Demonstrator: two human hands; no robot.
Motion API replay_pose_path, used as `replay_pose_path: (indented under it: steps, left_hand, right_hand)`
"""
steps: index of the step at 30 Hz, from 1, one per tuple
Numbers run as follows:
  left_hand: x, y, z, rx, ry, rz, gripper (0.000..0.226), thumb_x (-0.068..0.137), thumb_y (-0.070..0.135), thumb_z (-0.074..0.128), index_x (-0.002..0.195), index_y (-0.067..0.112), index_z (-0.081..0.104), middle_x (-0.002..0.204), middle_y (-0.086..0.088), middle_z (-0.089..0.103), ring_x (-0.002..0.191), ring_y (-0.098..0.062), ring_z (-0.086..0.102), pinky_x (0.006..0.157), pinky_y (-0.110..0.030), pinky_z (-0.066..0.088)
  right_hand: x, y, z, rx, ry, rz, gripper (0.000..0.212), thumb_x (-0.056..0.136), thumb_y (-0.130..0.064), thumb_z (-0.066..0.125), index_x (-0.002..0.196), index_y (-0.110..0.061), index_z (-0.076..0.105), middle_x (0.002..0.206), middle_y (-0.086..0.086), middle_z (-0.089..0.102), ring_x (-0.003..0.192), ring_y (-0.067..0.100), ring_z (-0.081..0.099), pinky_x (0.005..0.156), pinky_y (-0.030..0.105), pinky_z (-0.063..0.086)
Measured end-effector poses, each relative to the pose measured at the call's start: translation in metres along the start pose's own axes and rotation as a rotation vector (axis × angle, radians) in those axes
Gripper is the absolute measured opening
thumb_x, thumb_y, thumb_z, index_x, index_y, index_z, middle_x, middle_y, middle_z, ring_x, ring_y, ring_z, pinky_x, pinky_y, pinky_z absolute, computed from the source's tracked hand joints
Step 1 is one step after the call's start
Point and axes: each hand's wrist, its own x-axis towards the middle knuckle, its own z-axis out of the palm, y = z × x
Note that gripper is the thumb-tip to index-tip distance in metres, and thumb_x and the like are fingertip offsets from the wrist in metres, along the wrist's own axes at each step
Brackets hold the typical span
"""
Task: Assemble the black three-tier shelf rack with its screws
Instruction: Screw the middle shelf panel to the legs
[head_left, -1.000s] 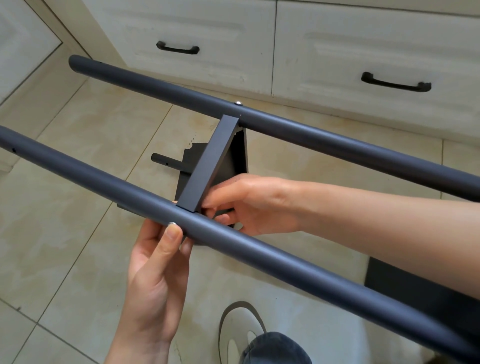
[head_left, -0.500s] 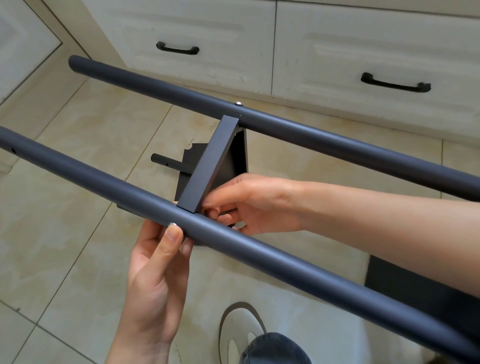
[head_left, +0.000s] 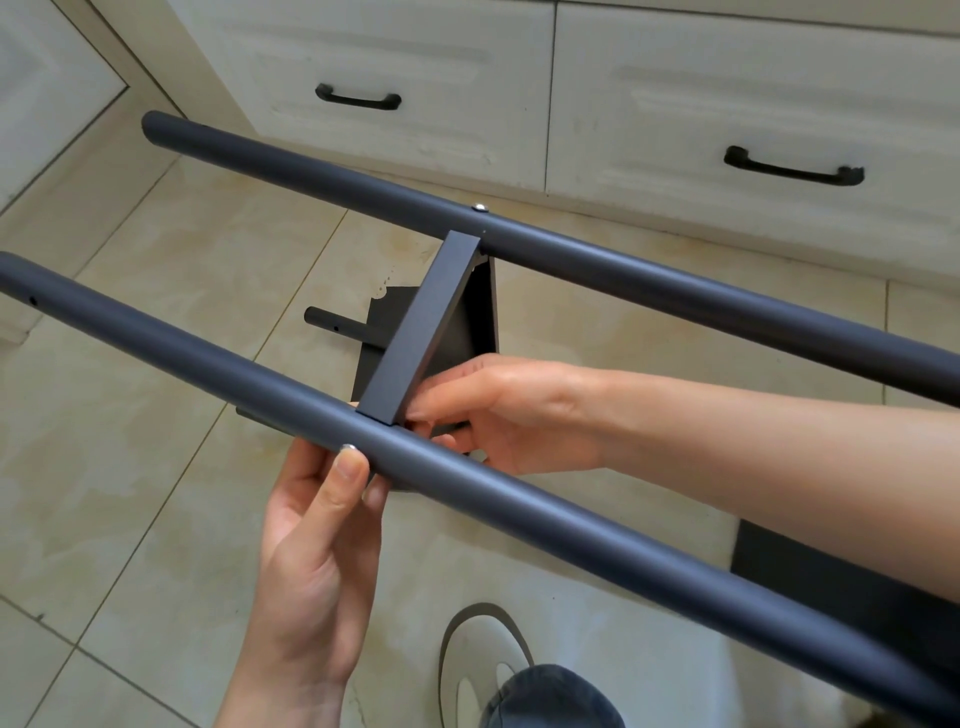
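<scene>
- Left hand (head_left: 317, 525) still grips the near pole (head_left: 519, 499) from below, thumb pressed by a small silver screw (head_left: 347, 446).
- Right hand (head_left: 514, 415) has barely shifted, fingers pinching the shelf edge (head_left: 415, 338) where it meets that pole; the joint looks lined up, not yet fastened.
- Far pole (head_left: 623, 260) already carries its screw (head_left: 480, 208).
</scene>
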Motion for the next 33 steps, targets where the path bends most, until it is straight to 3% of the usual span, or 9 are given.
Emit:
replay_pose_path:
  steps: [4,8,18,22,24,26,29,31,33]
  left_hand:
    - [0.001,-0.002,-0.004,0.005,0.023,-0.012,0.062,0.061,0.049,0.095,0.115,0.026,0.074,0.105,-0.008,0.072,0.104,-0.028,0.072,0.097,-0.035,0.056]
    - [0.001,-0.002,-0.003,-0.005,0.019,-0.01,0.06,0.06,0.048,0.095,0.111,0.026,0.075,0.096,-0.002,0.07,0.097,-0.018,0.072,0.088,-0.027,0.056]
    - [0.001,-0.002,-0.003,0.015,0.014,0.004,0.059,0.057,0.052,0.095,0.109,0.029,0.076,0.101,-0.003,0.072,0.102,-0.022,0.07,0.096,-0.032,0.056]
    - [0.002,-0.002,-0.002,0.03,-0.014,0.015,0.054,0.062,0.05,0.093,0.109,0.029,0.076,0.1,-0.002,0.073,0.099,-0.02,0.071,0.092,-0.031,0.057]
    - [0.002,-0.003,-0.003,0.044,-0.01,0.01,0.055,0.061,0.052,0.093,0.108,0.029,0.075,0.095,-0.002,0.068,0.095,-0.02,0.067,0.093,-0.031,0.056]
    - [0.002,-0.005,-0.005,0.032,0.003,0.002,0.059,0.058,0.053,0.095,0.108,0.029,0.075,0.095,-0.003,0.065,0.094,-0.02,0.062,0.096,-0.033,0.053]
    - [0.002,-0.006,-0.006,0.017,0.008,-0.004,0.062,0.056,0.053,0.096,0.109,0.029,0.075,0.098,-0.002,0.066,0.094,-0.021,0.057,0.1,-0.034,0.051]
    - [0.002,-0.007,-0.006,0.011,0.005,-0.005,0.061,0.055,0.053,0.096,0.108,0.029,0.076,0.098,-0.001,0.067,0.096,-0.02,0.059,0.099,-0.031,0.053]
    - [0.002,-0.007,-0.007,0.001,-0.005,-0.009,0.062,0.056,0.053,0.095,0.11,0.029,0.075,0.1,-0.004,0.068,0.101,-0.026,0.061,0.105,-0.037,0.05]
  right_hand:
    - [0.0,-0.003,-0.001,-0.102,0.042,0.018,0.04,0.096,-0.024,0.06,0.058,-0.021,0.071,0.063,-0.005,0.058,0.063,0.009,0.047,0.081,0.034,0.034]
    - [-0.002,-0.004,-0.003,-0.026,0.005,-0.006,0.036,0.096,-0.017,0.06,0.063,-0.023,0.073,0.063,-0.008,0.062,0.067,0.01,0.048,0.083,0.036,0.033]
    - [0.007,0.001,0.003,-0.049,0.071,-0.028,0.048,0.098,-0.014,0.056,0.052,-0.02,0.069,0.062,-0.003,0.061,0.069,0.014,0.051,0.084,0.038,0.037]
    - [0.002,0.005,0.001,0.03,0.001,-0.053,0.035,0.096,-0.013,0.058,0.065,-0.019,0.074,0.076,0.0,0.067,0.081,0.019,0.053,0.089,0.037,0.045]
    - [0.002,0.008,0.001,0.044,0.0,-0.072,0.029,0.095,-0.012,0.06,0.073,-0.018,0.076,0.089,0.006,0.067,0.096,0.029,0.05,0.107,0.047,0.044]
    - [0.003,0.01,0.002,0.043,0.013,-0.085,0.02,0.094,-0.013,0.062,0.081,-0.015,0.077,0.102,0.014,0.064,0.105,0.032,0.046,0.114,0.055,0.034]
    - [0.004,0.011,0.002,0.03,0.038,-0.084,0.015,0.088,-0.018,0.065,0.096,-0.008,0.072,0.111,0.021,0.056,0.107,0.033,0.047,0.115,0.057,0.033]
    - [0.003,0.009,0.003,0.02,0.049,-0.078,0.015,0.088,-0.019,0.065,0.095,-0.007,0.071,0.104,0.02,0.057,0.1,0.032,0.05,0.111,0.05,0.04]
    - [0.001,0.006,0.004,0.007,0.065,-0.055,0.014,0.092,-0.017,0.064,0.081,-0.011,0.071,0.081,0.011,0.061,0.08,0.022,0.054,0.09,0.037,0.048]
